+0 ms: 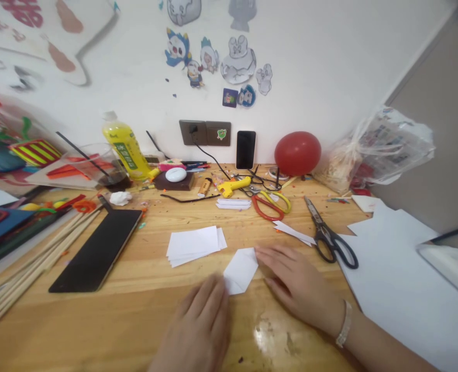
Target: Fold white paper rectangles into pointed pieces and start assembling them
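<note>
Between my two hands lies a small white folded sheet of paper (241, 273) with its corners turned in, flat on the wooden table. My left hand (203, 320), a little blurred, rests at the paper's lower left edge with its fingers extended and close together. Over on the other side, my right hand (301, 287) touches the upper right corner with outstretched fingertips, the thumb apart from them. A bracelet circles the right wrist. Just behind the folded piece is a loose stack of white paper rectangles (194, 245).
Black-handled scissors (330, 235) and large white sheets (403, 289) lie at right. Behind are folded white strips (233, 204), red-and-yellow scissors (270, 205), a yellow glue gun (233, 186) and a red balloon (298, 153). A black tablet (97, 250) and wooden sticks (39, 263) lie left.
</note>
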Available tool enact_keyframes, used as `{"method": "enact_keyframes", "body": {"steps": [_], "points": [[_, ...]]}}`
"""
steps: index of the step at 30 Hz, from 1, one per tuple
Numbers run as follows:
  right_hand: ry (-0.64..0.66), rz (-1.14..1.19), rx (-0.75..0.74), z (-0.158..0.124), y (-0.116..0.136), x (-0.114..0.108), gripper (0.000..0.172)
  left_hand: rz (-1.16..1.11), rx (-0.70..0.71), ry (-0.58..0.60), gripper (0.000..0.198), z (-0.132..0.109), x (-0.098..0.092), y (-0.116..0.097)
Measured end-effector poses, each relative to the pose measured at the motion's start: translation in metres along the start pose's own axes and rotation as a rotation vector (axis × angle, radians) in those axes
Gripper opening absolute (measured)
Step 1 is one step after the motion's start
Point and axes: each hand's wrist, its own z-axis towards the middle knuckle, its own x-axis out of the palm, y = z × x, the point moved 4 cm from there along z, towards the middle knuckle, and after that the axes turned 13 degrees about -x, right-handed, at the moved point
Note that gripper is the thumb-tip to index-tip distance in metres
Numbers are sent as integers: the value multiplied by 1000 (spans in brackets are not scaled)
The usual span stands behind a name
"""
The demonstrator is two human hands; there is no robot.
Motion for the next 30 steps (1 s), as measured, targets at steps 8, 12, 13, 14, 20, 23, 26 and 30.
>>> {"method": "enact_keyframes", "body": {"steps": [8, 12, 13, 14, 20, 23, 26, 30], "points": [[17, -46, -86, 3, 8, 0, 20, -76, -52, -62, 26, 13, -4, 6], [-3, -15, -44, 2, 8, 4, 13, -149, -66, -66, 23, 23, -1, 11], [-16, -14, -34, 2, 7, 5, 11, -174, -65, -74, 22, 26, 1, 13], [-28, -13, -34, 2, 6, 6, 10, -202, -62, -83, 22, 28, 3, 14], [-46, -25, -119, 3, 9, 5, 14, -270, -31, -4, 28, 29, 14, 17], [-50, -62, -168, 4, 13, 3, 23, -264, 1, -4, 33, 27, 10, 14], [-78, -72, -191, 3, 16, 4, 26, -271, -5, 10, 36, 27, 7, 13], [-110, 6, -96, 2, 12, 9, 26, -361, -97, 37, 29, 28, 9, 15]]}}
